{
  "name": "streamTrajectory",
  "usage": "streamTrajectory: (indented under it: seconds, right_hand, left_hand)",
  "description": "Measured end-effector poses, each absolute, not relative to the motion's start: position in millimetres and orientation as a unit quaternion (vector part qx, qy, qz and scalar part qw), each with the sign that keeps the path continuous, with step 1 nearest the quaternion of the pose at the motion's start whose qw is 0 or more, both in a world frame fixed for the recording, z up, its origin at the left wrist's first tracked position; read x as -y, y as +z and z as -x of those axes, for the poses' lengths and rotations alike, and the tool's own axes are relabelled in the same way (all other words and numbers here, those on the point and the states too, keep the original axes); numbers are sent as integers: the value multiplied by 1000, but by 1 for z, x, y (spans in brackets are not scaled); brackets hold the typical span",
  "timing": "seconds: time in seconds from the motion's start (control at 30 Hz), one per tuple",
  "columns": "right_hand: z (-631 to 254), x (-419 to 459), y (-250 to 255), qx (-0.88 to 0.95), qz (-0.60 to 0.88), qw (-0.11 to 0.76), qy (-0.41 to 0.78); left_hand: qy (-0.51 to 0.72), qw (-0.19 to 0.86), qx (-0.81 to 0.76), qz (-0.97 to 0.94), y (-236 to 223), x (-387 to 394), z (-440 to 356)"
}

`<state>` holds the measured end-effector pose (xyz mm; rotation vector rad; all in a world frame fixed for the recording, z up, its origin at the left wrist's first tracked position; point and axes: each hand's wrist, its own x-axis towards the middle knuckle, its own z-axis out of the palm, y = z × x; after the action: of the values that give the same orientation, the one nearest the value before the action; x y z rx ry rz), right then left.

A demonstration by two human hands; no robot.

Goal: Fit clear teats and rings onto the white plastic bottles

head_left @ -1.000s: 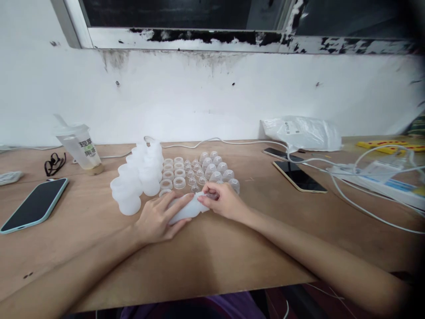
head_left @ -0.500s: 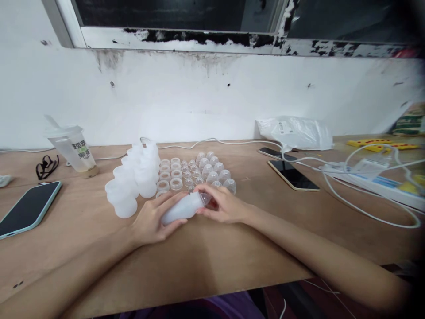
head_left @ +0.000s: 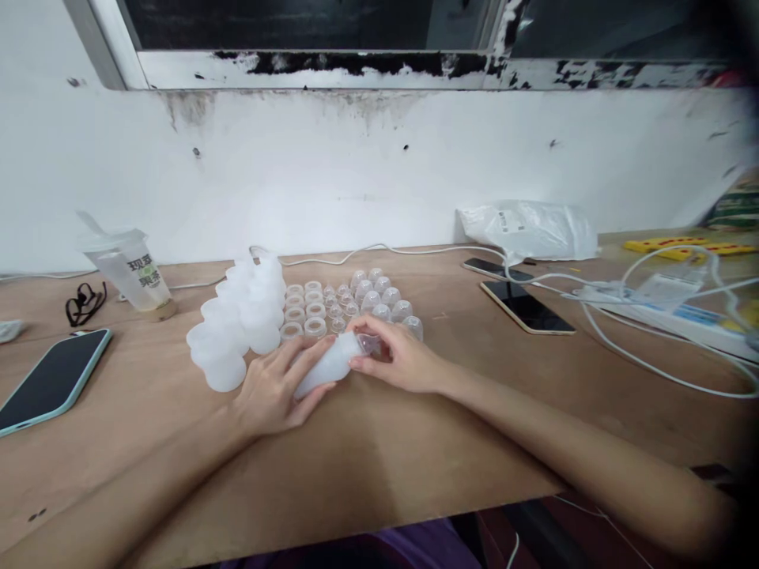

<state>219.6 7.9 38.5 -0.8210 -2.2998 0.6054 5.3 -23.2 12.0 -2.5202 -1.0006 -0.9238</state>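
My left hand (head_left: 273, 389) is wrapped around the body of a milky-white baby bottle (head_left: 329, 367), which lies tilted with its top to the right. At that top end, my right hand (head_left: 409, 356) pinches the collar with thumb and fingers. A clear nipple (head_left: 368, 343) pokes out between them, partly hidden by the fingers. Just behind the hands stand rows of white collar rings (head_left: 315, 326), small clear nipples (head_left: 337, 324) and clear dome caps (head_left: 402, 310). A group of frosted bottle bodies (head_left: 225, 367) stands to the left.
A phone (head_left: 53, 379), glasses (head_left: 84, 304) and a drink cup (head_left: 139, 273) are at the left. To the right lie two more phones, one gold-edged (head_left: 527, 308), a white plastic bag (head_left: 530, 231), and a power strip (head_left: 670, 312) with looping white cables. The table's front edge (head_left: 379, 531) is near me.
The bottle and my right hand have risen slightly, and the right fingers sit a little differently around the bottle's top. My left hand keeps its hold. The camera view has shifted slightly.
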Motion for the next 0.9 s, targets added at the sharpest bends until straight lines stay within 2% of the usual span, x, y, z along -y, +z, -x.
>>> streamTrajectory:
  seconds: [0.1, 0.17, 0.23, 0.3, 0.43, 0.7, 0.8, 0.9]
  right_hand:
    - [-234, -16, 51, 868, 317, 345, 167]
    - [-246, -23, 60, 837, 387, 382, 65]
    - [-258, -29, 68, 814, 471, 335, -49]
    - [-267, -35, 71, 806, 533, 236, -105]
    - [-277, -40, 69, 807, 578, 73, -97]
    - [-277, -39, 62, 824, 562, -13, -73]
    - [-286, -38, 70, 826, 560, 0, -70]
    - [-291, -35, 85, 818, 559, 115, -66]
  left_hand:
    - [-337, 107, 388, 851, 13, 21, -3]
    - [-354, 86, 408, 837, 13, 20, -2]
    - [-359, 74, 417, 832, 13, 19, -2]
    - [-355, 62, 425, 830, 11, 18, -2]
    - [-351, 42, 441, 825, 9, 17, -3]
    - [-359, 18, 453, 816, 9, 18, -4]
    - [-363, -2, 458, 811, 9, 19, -6]
    - [-373, -28, 462, 804, 8, 18, -7]
